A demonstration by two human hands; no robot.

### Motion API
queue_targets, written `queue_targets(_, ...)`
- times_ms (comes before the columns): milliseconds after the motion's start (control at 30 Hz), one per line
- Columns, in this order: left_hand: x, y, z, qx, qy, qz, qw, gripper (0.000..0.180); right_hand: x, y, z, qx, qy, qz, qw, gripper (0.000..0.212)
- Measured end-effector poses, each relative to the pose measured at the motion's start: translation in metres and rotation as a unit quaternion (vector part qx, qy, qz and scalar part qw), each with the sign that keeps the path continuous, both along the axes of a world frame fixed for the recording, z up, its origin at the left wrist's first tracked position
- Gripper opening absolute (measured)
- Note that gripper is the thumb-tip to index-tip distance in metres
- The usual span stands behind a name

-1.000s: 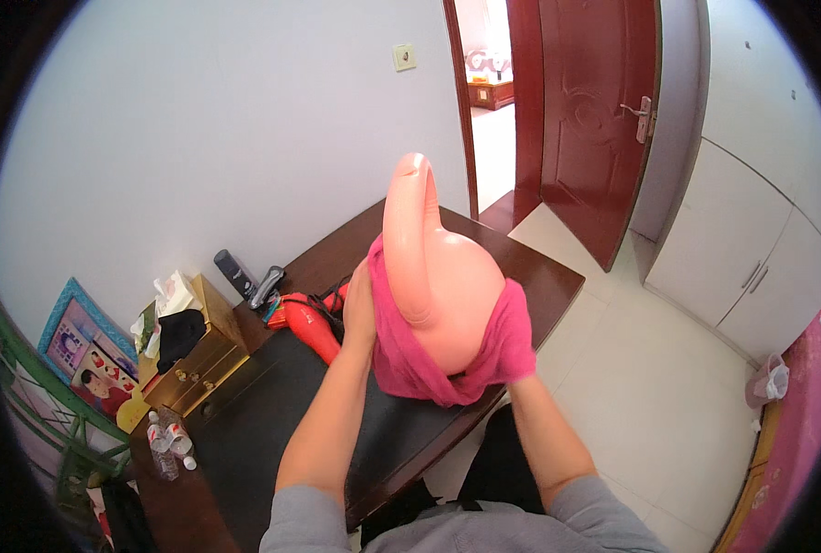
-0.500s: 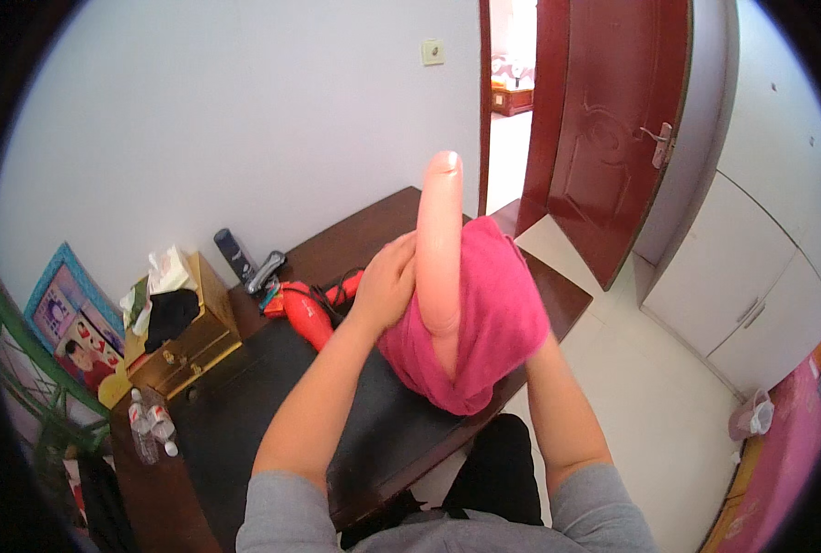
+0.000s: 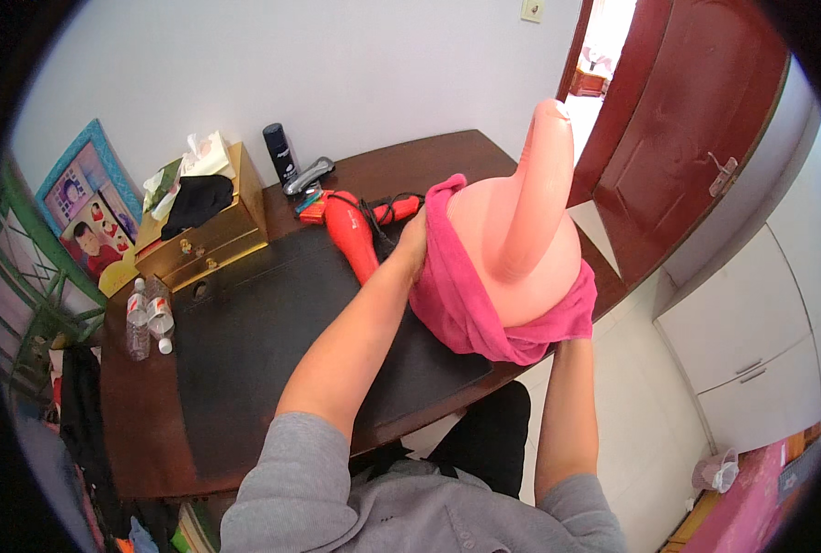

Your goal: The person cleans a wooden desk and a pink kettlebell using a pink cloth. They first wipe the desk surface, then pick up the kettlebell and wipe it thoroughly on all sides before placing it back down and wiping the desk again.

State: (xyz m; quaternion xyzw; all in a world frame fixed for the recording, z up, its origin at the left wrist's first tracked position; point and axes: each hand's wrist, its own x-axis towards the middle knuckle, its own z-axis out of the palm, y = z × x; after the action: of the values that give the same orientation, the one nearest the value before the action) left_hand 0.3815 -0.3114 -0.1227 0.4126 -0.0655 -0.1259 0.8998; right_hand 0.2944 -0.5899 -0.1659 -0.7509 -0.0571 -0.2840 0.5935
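A glossy pale-pink object with a rounded body and a long, curved finger-like part point(image 3: 544, 198) sticks up from a magenta towel point(image 3: 466, 313). The towel wraps around its lower sides, leaving the rounded top bare; its exact kind I cannot make out. My left hand point(image 3: 417, 243) grips the towel's left side, its fingers mostly hidden behind the cloth. My right forearm point(image 3: 569, 405) reaches up under the towel's right side, and the cloth covers my right hand. The bundle is held up over the right part of the dark table point(image 3: 245, 387).
A red hair dryer point(image 3: 350, 235) with a black cord lies left of the bundle. Behind it stand a dark spray can point(image 3: 279, 152) and a grey object point(image 3: 311, 175). A gold drawer box point(image 3: 217, 230), two plastic bottles point(image 3: 159, 309) and a picture frame point(image 3: 93, 212) are farther left.
The bundle has moved right and tilted, baring the wide rounded body. My left hand has slid from beside the long part to the towel's left side. The view has swung left.
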Motion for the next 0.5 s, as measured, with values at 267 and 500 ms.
queue_targets(267, -0.066, -0.011, -0.019, -0.111, 0.039, 0.016, 0.993, 0.046, -0.076, 0.078, 0.030, -0.132, -0.057, -0.175, 0.974, 0.049)
queue_targets(500, -0.062, -0.042, 0.073, 0.422, -0.504, 0.344, 0.670, 0.039, -0.045, 0.064, 0.060, -0.153, -0.059, -0.113, 0.980, 0.050)
